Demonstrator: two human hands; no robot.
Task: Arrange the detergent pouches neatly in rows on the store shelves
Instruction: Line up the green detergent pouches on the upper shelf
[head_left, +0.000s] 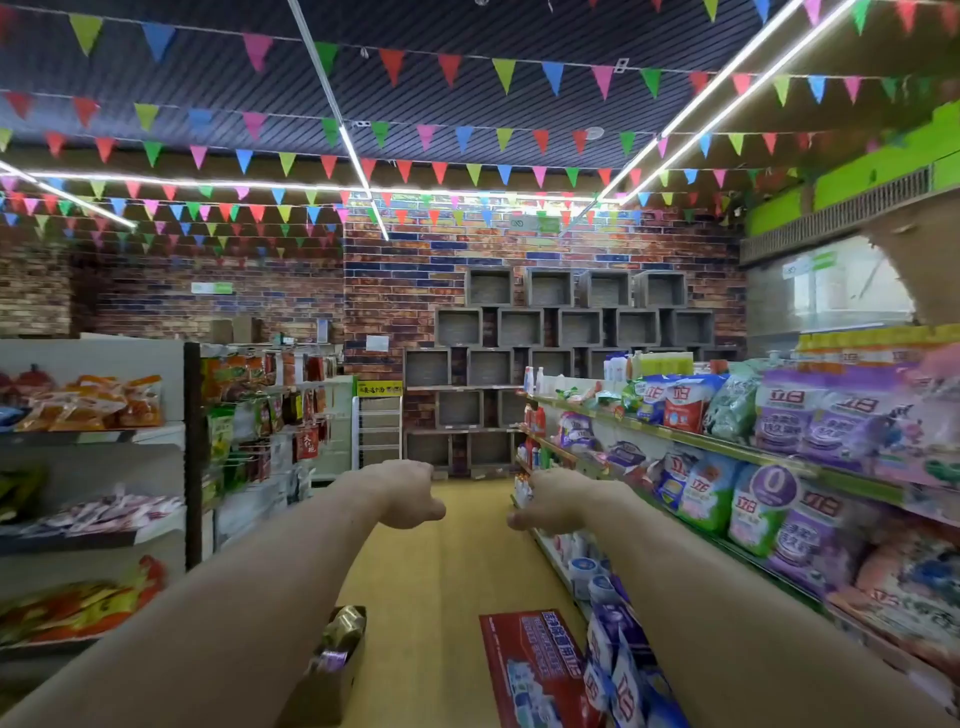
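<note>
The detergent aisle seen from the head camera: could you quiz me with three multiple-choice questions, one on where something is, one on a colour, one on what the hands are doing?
1. Where are the shelves of purple, green and blue plastic detergent pouches?
A. on the person's right
B. on the person's left
C. hanging from the ceiling

2. What colour is the flat printed carton on the aisle floor?
A. red
B. black
C. white

3. What are the left hand and right hand holding?
A. one pouch each
B. nothing
C. a basket together

Answers:
1 A, the pouches fill the right-side racks, snacks the left.
2 A, its top face is red with pale print.
3 B, both hands hang in mid-air over the yellow floor, loosely curled.
</note>
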